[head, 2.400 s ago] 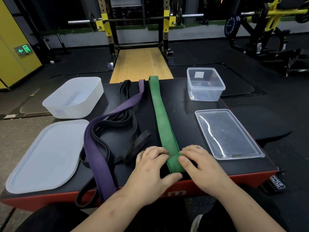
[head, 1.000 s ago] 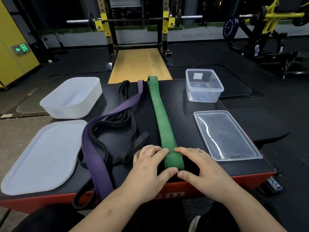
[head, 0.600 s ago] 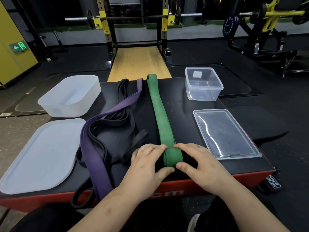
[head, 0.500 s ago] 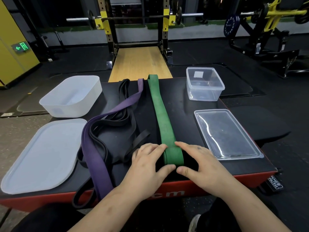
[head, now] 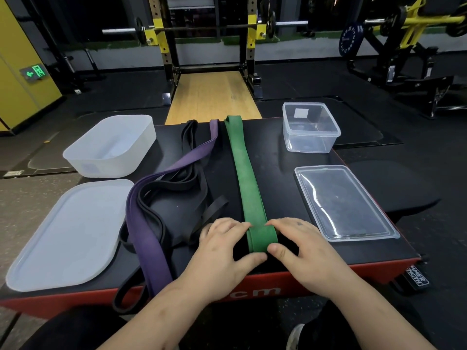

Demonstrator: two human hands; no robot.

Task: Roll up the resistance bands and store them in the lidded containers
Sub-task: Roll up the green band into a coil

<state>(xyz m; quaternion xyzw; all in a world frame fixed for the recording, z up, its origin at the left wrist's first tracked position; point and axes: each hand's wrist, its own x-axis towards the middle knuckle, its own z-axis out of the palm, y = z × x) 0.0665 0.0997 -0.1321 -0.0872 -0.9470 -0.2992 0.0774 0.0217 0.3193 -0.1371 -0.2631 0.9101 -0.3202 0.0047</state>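
A green band (head: 243, 178) lies straight down the middle of the black box top (head: 273, 173), its near end wound into a small roll. My left hand (head: 222, 251) and my right hand (head: 300, 248) pinch that roll from either side, thumbs at its near edge. Left of it a purple band (head: 149, 228) and several black bands (head: 182, 180) lie loose and tangled. A frosted tub (head: 111, 145) stands at the far left with its lid (head: 65, 233) in front of it. A clear tub (head: 310, 127) stands at the far right, its clear lid (head: 341, 200) nearer me.
The box has a red front edge (head: 353, 271) just below my hands. A purple and a black band hang over that edge at the left. Behind the box stand a squat rack with a barbell (head: 209, 26) and a wooden platform (head: 212, 97).
The rolled end of the green band has grown a little and moved slightly away from me under both hands. Nothing else on the box has shifted.
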